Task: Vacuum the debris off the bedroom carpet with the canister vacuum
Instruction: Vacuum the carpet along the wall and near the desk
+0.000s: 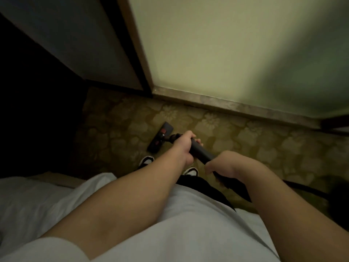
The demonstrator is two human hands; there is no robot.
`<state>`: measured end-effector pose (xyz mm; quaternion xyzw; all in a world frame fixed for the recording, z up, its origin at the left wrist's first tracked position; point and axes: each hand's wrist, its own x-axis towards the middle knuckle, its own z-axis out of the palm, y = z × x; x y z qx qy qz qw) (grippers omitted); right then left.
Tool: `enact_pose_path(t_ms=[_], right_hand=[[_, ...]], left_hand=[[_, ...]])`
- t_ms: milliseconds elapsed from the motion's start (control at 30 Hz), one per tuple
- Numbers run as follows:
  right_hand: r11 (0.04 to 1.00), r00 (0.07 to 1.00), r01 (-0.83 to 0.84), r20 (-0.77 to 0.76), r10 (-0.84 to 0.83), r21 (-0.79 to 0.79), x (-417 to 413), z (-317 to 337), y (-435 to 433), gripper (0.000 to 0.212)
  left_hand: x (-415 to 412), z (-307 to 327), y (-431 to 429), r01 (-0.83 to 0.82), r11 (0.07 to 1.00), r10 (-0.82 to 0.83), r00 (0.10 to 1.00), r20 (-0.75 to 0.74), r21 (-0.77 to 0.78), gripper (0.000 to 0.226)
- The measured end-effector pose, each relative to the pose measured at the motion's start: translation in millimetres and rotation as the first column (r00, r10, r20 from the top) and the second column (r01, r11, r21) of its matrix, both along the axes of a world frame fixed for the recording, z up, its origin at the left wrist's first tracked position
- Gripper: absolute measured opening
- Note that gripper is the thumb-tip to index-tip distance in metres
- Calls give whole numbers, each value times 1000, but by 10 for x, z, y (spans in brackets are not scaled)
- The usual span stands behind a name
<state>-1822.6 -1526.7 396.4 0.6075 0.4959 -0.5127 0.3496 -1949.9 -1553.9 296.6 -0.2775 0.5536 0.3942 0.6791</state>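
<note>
The black vacuum wand [201, 154] slants down from my hands to a flat black floor head [160, 137] with red marks, which lies on the olive floral carpet [245, 146] just ahead of my shoes. My left hand [184, 146] grips the wand partway down. My right hand [224, 164] grips its upper handle end. A dark hose [306, 188] trails off to the right behind my right forearm. No debris shows in this dim light.
A pale wall with a light skirting board [236, 105] runs close ahead. A dark door frame [130, 53] stands at the upper left, with deep shadow beside it. My two shoes [146, 160] stand near the floor head.
</note>
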Motion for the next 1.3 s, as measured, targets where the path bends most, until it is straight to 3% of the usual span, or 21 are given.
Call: enact_pose_path(t_ms=[233, 600, 733, 867, 1000, 1200, 1300], right_hand=[[965, 965, 261, 10, -261, -10, 906, 266, -87, 20], [791, 791, 609, 29, -611, 55, 1256, 544, -175, 27], [634, 636, 760, 36, -771, 144, 1252, 553, -358, 30], [379, 389, 900, -4, -921, 215, 1325, 473, -683, 26], [132, 152, 969, -81, -985, 207, 1441, 355, -934, 29], [-41, -11, 981, -155, -988, 190, 2053, 189, -1052, 28], [-76, -46, 980, -160, -986, 186, 2410, 172, -1090, 29]], left_hand=[[903, 110, 292, 360, 933, -359, 932, 48, -10, 10], [1461, 291, 606, 648, 759, -650, 744, 154, 70, 20], [1666, 295, 724, 778, 615, -788, 598, 146, 132, 25], [2017, 402, 723, 906, 380, -925, 371, 87, 184, 8], [2391, 476, 662, 966, 186, -982, 185, 26, 182, 7], [3156, 424, 623, 990, 56, -997, 62, -41, 127, 7], [3568, 452, 591, 992, 10, -998, 18, -62, 125, 7]])
